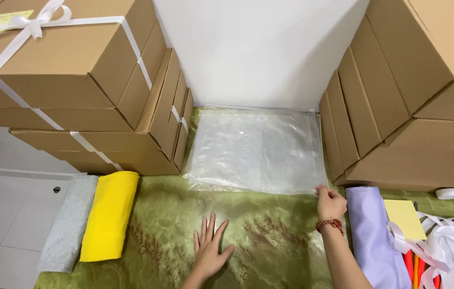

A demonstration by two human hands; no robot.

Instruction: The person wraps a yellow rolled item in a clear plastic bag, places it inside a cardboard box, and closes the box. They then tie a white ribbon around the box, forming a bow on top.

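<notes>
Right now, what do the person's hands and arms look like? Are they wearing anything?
Both arms are bare, with no sleeves showing and no gloves. The right hand has a bracelet of small red beads around its wrist. The left hand wears nothing: no ring, watch or band shows on its fingers or wrist.

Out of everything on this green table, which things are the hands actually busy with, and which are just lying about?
In use:
- clear plastic bag, its near right corner pinched by the right hand
- left hand, flat on the green tabletop

Lying about:
- yellow folded cloth
- pale grey folded cloth
- lilac folded cloth
- yellow notepad
- white ribbon
- stacked cardboard boxes
</notes>
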